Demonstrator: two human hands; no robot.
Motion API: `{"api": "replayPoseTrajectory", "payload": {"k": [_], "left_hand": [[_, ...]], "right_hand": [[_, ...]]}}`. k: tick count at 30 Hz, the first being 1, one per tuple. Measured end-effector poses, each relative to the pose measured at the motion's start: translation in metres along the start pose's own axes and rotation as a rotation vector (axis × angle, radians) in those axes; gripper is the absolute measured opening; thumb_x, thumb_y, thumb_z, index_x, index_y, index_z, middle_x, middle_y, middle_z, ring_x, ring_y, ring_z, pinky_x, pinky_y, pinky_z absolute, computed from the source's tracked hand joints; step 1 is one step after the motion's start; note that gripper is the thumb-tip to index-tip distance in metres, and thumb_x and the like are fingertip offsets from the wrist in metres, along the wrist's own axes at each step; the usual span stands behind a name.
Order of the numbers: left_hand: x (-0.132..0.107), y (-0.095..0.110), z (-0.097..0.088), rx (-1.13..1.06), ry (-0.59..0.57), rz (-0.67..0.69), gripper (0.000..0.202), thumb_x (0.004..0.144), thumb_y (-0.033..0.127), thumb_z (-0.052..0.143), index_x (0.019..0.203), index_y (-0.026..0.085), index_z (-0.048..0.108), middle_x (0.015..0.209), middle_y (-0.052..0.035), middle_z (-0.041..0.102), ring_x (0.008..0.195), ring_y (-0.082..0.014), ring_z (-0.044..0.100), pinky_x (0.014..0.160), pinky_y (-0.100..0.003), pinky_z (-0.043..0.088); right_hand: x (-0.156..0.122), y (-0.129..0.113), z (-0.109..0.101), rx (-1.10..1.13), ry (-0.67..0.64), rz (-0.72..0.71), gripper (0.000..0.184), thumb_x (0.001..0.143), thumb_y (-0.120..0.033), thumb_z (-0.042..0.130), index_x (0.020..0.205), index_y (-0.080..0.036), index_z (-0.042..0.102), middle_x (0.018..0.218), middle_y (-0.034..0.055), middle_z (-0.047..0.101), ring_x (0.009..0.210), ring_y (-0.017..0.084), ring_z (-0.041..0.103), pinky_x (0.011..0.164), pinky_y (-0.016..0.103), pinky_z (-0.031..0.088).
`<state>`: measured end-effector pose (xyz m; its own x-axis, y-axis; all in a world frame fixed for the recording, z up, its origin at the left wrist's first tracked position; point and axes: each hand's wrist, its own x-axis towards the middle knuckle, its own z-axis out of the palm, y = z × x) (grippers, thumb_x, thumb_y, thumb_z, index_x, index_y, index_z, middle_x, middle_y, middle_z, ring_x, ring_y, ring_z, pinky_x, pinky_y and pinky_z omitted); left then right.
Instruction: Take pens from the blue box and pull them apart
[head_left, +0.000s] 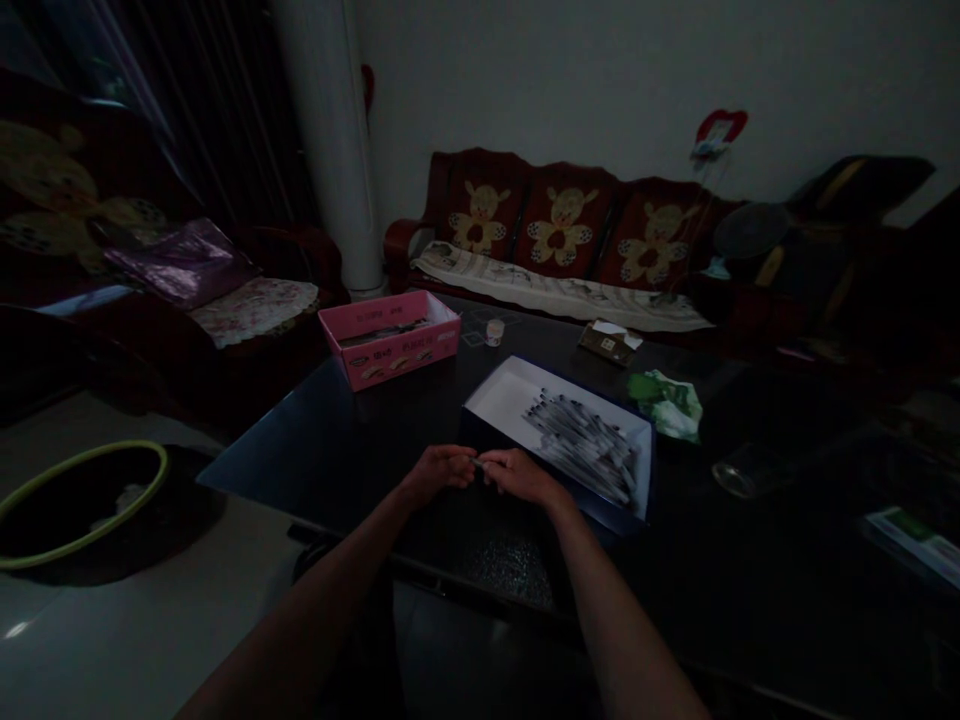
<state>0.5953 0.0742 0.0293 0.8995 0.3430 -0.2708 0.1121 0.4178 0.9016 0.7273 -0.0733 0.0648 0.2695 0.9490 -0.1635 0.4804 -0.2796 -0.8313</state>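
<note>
My left hand point(439, 469) and my right hand point(520, 474) meet above the near side of the dark table. Both have their fingers closed around a slim pen-like stick point(477, 462), of which only a short greyish piece shows between the fingertips. Just beyond my right hand stands a shallow box point(499, 385) with a white inside and dark blue outer walls. Many slim pale pens point(585, 440) with dark ends lie in a loose heap in its right part. A pink box point(397, 365) with some long thin things inside sits farther off to the left.
The dark glossy table point(322, 440) also bears a small round tub point(494, 332), a brown tissue box point(607, 343), a green-and-white packet point(667, 403) and a clear glass point(739, 478). A bin with a yellow rim point(161, 470) stands at left. Behind is a wooden sofa point(409, 235).
</note>
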Motion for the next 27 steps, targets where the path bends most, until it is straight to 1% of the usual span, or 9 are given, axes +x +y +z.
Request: {"api": "replayPoseTrajectory", "payload": {"k": [4,9,15,18,20,22,23,25,27], "left_hand": [[0.007,0.008,-0.012,-0.004,0.027,0.04,0.046,0.066,0.04,0.08,0.098,0.01,0.066,0.071,-0.0026,0.065,0.062,-0.011,0.062,0.059,-0.024,0.051],[0.031,0.023,-0.025,0.0,0.058,0.086,0.037,0.076,0.041,0.07,0.096,0.011,0.061,0.069,-0.0002,0.062,0.057,-0.0083,0.058,0.056,-0.022,0.049],[0.073,0.031,-0.014,0.134,0.102,0.144,0.035,0.079,0.046,0.064,0.09,0.014,0.058,0.068,-0.0003,0.061,0.058,-0.0098,0.059,0.051,-0.019,0.047],[0.088,0.033,-0.012,0.103,0.13,0.135,0.035,0.077,0.048,0.064,0.088,0.015,0.057,0.07,-0.0014,0.063,0.06,-0.0117,0.062,0.05,-0.02,0.047],[0.093,0.034,-0.014,0.043,0.132,0.13,0.035,0.077,0.047,0.065,0.089,0.015,0.057,0.074,-0.002,0.064,0.061,-0.012,0.063,0.052,-0.02,0.049],[0.094,0.035,-0.017,-0.005,0.119,0.134,0.034,0.078,0.045,0.066,0.09,0.015,0.057,0.073,-0.002,0.064,0.061,-0.0113,0.063,0.053,-0.02,0.049],[0.094,0.036,-0.018,-0.026,0.119,0.13,0.032,0.077,0.043,0.067,0.089,0.015,0.057,0.071,-0.0015,0.064,0.059,-0.0112,0.063,0.052,-0.019,0.049],[0.092,0.039,-0.018,-0.072,0.119,0.117,0.029,0.078,0.04,0.067,0.087,0.014,0.057,0.069,-0.0008,0.062,0.057,-0.0107,0.062,0.049,-0.019,0.047],[0.09,0.043,-0.017,-0.115,0.119,0.099,0.026,0.079,0.036,0.067,0.085,0.014,0.056,0.068,-0.0008,0.062,0.054,-0.0104,0.061,0.047,-0.019,0.047]], "right_hand": [[-0.001,0.012,0.006,0.308,-0.039,0.139,0.032,0.089,-0.039,0.05,0.108,-0.016,0.062,0.083,0.0024,0.067,0.057,0.008,0.057,0.05,0.019,0.043],[0.009,0.018,0.006,0.781,-0.023,0.076,0.049,0.085,-0.041,0.062,0.129,-0.023,0.05,0.121,0.0098,0.063,0.092,0.014,0.067,0.067,0.022,0.053],[0.035,0.026,-0.007,0.8,-0.067,0.111,0.047,0.085,-0.038,0.061,0.127,-0.021,0.051,0.114,0.0105,0.066,0.083,0.013,0.068,0.065,0.023,0.054],[0.026,0.017,-0.005,0.543,0.158,0.095,0.041,0.088,-0.036,0.051,0.125,-0.019,0.054,0.116,0.0115,0.066,0.09,0.018,0.068,0.073,0.031,0.056],[0.008,0.005,-0.006,0.139,0.38,0.027,0.038,0.085,-0.029,0.053,0.122,-0.018,0.058,0.113,0.0106,0.067,0.098,0.021,0.065,0.085,0.037,0.054],[-0.013,-0.007,-0.012,-0.244,0.612,-0.092,0.041,0.087,-0.024,0.05,0.127,-0.018,0.055,0.122,0.012,0.062,0.112,0.024,0.058,0.098,0.042,0.046],[-0.023,-0.011,-0.017,-0.402,0.689,-0.095,0.042,0.088,-0.023,0.048,0.128,-0.016,0.054,0.127,0.0132,0.059,0.119,0.026,0.053,0.103,0.043,0.042],[-0.035,-0.012,-0.028,-0.651,0.722,0.011,0.04,0.087,-0.023,0.051,0.126,-0.014,0.056,0.125,0.0155,0.058,0.117,0.029,0.052,0.101,0.044,0.041],[-0.038,-0.008,-0.038,-0.791,0.627,0.138,0.035,0.086,-0.022,0.053,0.12,-0.015,0.06,0.114,0.0145,0.061,0.106,0.027,0.056,0.092,0.04,0.045]]}}
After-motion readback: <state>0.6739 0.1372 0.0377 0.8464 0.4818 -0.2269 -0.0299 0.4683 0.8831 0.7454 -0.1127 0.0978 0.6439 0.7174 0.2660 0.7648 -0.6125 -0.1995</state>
